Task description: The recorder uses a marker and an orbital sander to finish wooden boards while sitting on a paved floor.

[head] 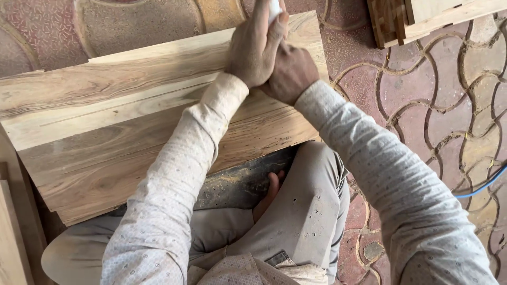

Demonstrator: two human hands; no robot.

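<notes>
Nearest the camera, the person sits on the patterned paving (422,95) with knees folded; a bare foot (270,190) shows just below the near edge of the wooden panel (105,132), which lies across the lap under both forearms. Both sleeves converge at the panel's far right corner. The left hand (253,47) is curled around a small white object (274,6), most of it hidden and cut by the frame edge, so its kind cannot be told. The right hand (290,71) is closed and pressed against the left from below, backing it. Judgement: the grip looks like a two-handed press onto the board surface; doing it well calls for even pressure and the panel kept steady on the knees. Beyond the hands, to their right, lie stacked wood offcuts (417,18); a blue hose (483,187) runs well to the right.
</notes>
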